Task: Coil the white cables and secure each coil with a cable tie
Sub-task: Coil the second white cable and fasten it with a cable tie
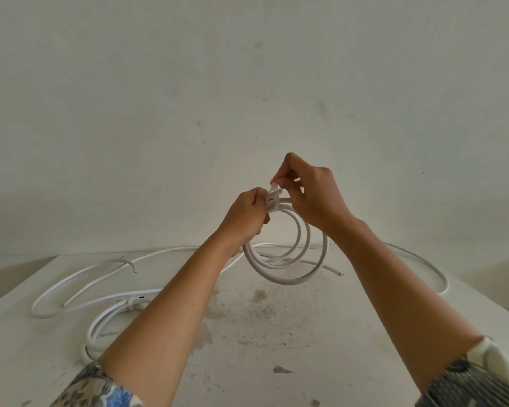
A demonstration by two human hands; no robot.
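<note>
A coil of white cable (279, 267) hangs in the air above the table, held at its top. My left hand (246, 214) grips the bunched loops at the coil's upper left. My right hand (309, 190) pinches the free end of a white cable tie (274, 195) that wraps the loops between both hands. Several loose white cables (80, 292) lie on the table at the left, and another one (423, 264) curves along the right. A second coil (100, 327) with a tie on it lies at the left, partly hidden by my left forearm.
The white table (262, 333) has grey stains in its middle. Its far edge meets a plain pale wall (247, 83). The table's left and right edges slope away from me at both sides.
</note>
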